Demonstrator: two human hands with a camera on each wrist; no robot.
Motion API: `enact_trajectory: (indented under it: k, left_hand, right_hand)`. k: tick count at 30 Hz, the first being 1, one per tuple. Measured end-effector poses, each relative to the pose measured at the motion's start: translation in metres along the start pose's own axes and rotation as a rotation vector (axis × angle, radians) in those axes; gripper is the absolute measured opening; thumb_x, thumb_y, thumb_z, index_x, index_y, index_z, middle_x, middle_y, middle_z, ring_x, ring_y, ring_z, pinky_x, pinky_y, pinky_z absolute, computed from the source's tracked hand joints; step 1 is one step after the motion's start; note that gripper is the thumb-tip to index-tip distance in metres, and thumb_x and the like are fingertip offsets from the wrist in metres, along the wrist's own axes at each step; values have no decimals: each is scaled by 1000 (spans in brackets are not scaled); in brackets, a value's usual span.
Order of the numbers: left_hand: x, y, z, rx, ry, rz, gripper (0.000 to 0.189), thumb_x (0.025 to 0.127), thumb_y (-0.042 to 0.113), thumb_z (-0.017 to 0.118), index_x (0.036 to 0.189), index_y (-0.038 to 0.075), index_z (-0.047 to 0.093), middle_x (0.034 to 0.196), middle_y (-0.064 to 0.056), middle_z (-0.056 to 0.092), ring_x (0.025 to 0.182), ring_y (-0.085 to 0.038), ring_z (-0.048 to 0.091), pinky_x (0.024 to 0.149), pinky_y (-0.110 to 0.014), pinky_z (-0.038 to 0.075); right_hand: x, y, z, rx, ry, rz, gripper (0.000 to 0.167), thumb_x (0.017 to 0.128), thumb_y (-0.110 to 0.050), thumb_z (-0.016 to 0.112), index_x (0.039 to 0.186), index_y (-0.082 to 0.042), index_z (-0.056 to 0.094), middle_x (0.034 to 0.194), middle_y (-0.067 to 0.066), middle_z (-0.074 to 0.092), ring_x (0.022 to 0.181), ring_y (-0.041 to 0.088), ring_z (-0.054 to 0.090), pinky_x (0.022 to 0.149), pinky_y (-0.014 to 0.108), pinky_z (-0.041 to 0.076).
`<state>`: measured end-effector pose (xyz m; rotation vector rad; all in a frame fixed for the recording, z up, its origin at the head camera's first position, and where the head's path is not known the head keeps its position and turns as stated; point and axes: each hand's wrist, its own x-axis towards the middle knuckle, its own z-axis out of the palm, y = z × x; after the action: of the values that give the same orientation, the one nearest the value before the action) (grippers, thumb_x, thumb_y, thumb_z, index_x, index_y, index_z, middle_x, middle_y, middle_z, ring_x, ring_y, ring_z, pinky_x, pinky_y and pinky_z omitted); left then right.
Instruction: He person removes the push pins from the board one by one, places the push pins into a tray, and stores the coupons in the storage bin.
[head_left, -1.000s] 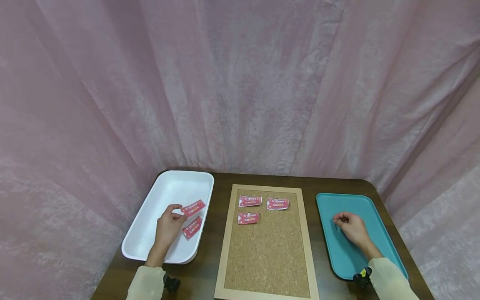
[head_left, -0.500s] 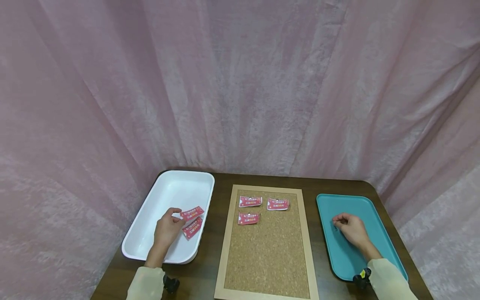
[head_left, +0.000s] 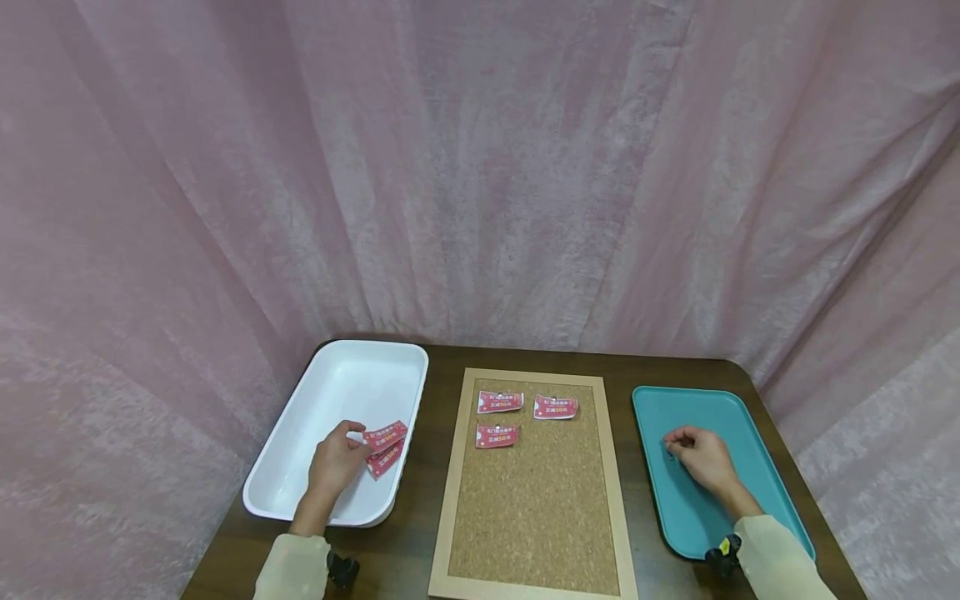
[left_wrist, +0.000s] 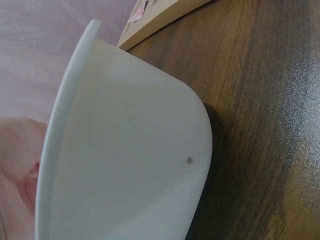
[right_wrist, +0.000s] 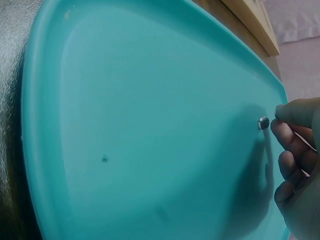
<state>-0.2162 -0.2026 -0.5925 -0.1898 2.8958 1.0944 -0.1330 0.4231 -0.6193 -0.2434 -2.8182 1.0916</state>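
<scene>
Coupon: likely very light, thin and bendy, like stiff paper; a rough grip could crease or tear it, and its printed face may be slightly slick.
Best hold: at a short end, lightly between thumb and finger, so that the middle stays flat.
Print: pinkish-red oblong with pale lettering and a yellow "50".
Basin: the coupon is within the white basin, near its right wall, partly covering a second coupon; whether the two touch I cannot tell.
Left hand: pinches the coupon by its left end.
Right hand: over the teal tray, fingers bent, thumb and fingertip close together; whether anything is between them I cannot tell.
Metal piece: small, round and shiny, probably a pin, just beside those fingertips.
Corkboard: between basin and tray, bearing three similar coupons near its top, some edges curling.
</scene>
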Motion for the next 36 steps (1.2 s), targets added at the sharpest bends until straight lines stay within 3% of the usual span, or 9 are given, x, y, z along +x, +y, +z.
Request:
enact_trajectory:
  k: [5, 17, 36]
  left_hand:
    - [-1, 0, 0, 11, -15, -3, 41, 90, 16, 74, 127, 1, 65, 92, -13, 76, 79, -25, 69, 69, -38, 48]
    - [0, 1, -1, 0, 31, 13, 41, 92, 20, 76, 128, 3, 65, 92, -10, 75, 79, -25, 66, 69, -36, 45]
    - [3, 18, 0, -57, 77, 46, 38, 96, 24, 74, 127, 4, 66, 92, -10, 75, 72, -19, 64, 66, -34, 44]
  right_hand:
    - [0, 2, 1, 2, -2, -9, 6, 95, -4, 74, 98, -1, 78, 93, 10, 76, 79, 11, 59, 68, 26, 47]
    - [-2, 4, 1, -4, -11, -23, 7, 95, -3, 72, 97, 0, 78, 92, 11, 76, 78, 11, 59, 67, 26, 46]
    - [-2, -1, -5, -7, -7, 14, 11, 97, -8, 72, 100, 1, 78, 93, 12, 76, 78, 12, 59, 66, 26, 47]
